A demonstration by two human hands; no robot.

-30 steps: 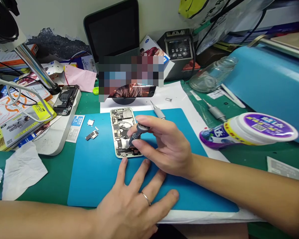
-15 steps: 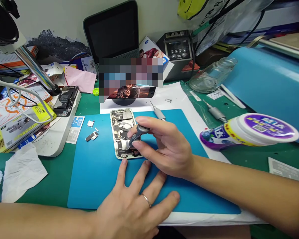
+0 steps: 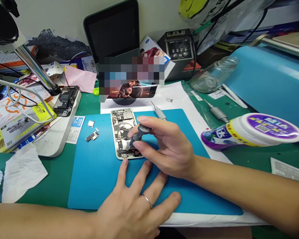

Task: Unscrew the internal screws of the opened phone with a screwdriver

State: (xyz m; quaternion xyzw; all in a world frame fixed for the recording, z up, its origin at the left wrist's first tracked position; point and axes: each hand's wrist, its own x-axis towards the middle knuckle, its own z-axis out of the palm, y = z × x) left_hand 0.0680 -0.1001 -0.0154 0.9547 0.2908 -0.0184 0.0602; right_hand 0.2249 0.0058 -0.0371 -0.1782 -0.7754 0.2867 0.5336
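Head view: right hand (image 3: 173,147) pinches a screwdriver (image 3: 142,132) over circuitry (image 3: 119,135) inside a phone housing (image 3: 130,158), left hand (image 3: 129,205) splayed empty

Green tabletop (image 3: 57,172) | blue mat (image 3: 92,176) | white paper (image 3: 180,93) | crumpled tissue (image 3: 22,174)

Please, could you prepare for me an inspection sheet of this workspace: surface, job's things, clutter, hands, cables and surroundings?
Surface: blue mat over white paper, on a green table.
Job's things: opened phone on the mat, internals exposed; small metal parts left of it.
Clutter: purple-and-white bottle at right; glass jar behind it; tissue at left.
Hands: right hand grips a dark screwdriver over the phone, tip contact unclear; left hand lies spread, partly on the mat.
Cables: white cable looping above boxes at left.
Surroundings: dark screen at the back; wall peeling.
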